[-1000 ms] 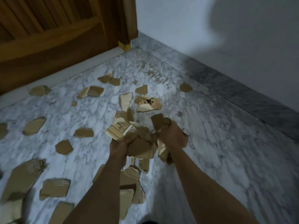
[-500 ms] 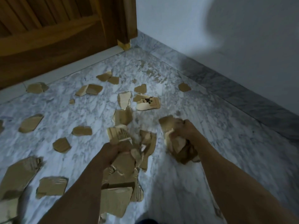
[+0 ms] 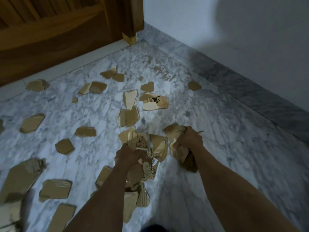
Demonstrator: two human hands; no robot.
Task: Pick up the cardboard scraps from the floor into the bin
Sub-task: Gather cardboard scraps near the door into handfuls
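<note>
My left hand is shut on a bundle of torn cardboard scraps, some printed, held above the marble floor. My right hand is closed on a second wad of brown scraps, a little to the right and apart from the first. Several loose scraps lie on the floor: a printed one ahead, a brown one just beyond my hands, others to the left and below my forearms. No bin is in view.
A wooden door with its frame post fills the top left. A white wall with a grey marble skirting runs along the right. The white-grey marble floor at the right carries no scraps.
My hands, pressed together on one bundle a second ago, have split apart, each with its own share. Since half a second ago they rose slightly and drew a little closer.
</note>
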